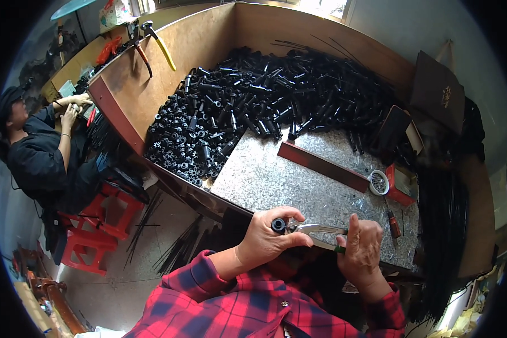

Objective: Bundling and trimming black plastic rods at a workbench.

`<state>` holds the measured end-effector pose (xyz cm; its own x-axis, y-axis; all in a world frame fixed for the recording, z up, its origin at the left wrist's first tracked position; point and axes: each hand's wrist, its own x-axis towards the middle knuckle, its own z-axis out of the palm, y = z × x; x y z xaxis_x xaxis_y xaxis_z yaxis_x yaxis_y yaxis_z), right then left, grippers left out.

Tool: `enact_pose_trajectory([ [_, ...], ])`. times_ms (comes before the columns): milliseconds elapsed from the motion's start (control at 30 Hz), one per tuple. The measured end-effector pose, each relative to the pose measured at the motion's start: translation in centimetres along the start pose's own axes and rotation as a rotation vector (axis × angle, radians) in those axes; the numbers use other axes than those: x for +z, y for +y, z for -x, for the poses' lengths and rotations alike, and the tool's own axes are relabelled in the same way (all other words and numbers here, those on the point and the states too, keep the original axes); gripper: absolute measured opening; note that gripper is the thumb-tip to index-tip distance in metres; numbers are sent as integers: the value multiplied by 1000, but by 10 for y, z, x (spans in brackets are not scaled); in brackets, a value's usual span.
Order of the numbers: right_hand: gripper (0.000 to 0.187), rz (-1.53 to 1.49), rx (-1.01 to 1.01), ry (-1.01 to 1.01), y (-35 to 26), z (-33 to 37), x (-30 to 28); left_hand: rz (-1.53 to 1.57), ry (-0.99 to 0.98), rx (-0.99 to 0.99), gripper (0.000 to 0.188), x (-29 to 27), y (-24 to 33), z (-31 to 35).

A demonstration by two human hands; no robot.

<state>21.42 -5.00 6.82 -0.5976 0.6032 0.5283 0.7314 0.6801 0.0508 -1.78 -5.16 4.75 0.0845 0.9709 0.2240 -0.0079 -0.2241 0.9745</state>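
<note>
My left hand (263, 235) is closed around a short black tubular part (278, 226), its round hollow end facing up. Silver pliers (316, 228) reach across from the right, their jaws at the black part between my left thumb and forefinger. My right hand (364, 252) grips the handles of these pliers, with one digit pointing upward along them; a bit of green handle shows beneath. Both hands are held just in front of the near edge of a speckled grey board (265, 174). The exact contact between jaws and part is too small to make out.
A large heap of black tubular parts (253, 90) fills the wooden-walled bench. On the board lie a reddish-brown bar (321, 166), a white bowl of small bits (379, 182), a red box (400, 185) and a red-handled tool (394, 224). At left, another person (36, 152) works.
</note>
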Motion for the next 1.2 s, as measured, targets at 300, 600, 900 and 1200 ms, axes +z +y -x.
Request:
enact_pose_trajectory([
  [300, 66, -6, 159, -85, -19, 14, 16, 89, 118, -2, 35, 4, -2, 6],
  [600, 79, -57, 96, -32, -12, 13, 16, 38, 19, 18, 38, -2, 1, 3],
  [900, 78, -183, 29, -208, 1, 3, -7, 0, -117, 114, 48, -7, -3, 1],
  [1200, 73, -42, -33, -176, 8, -5, -23, -1, -173, 90, 44, -2, -1, 0],
])
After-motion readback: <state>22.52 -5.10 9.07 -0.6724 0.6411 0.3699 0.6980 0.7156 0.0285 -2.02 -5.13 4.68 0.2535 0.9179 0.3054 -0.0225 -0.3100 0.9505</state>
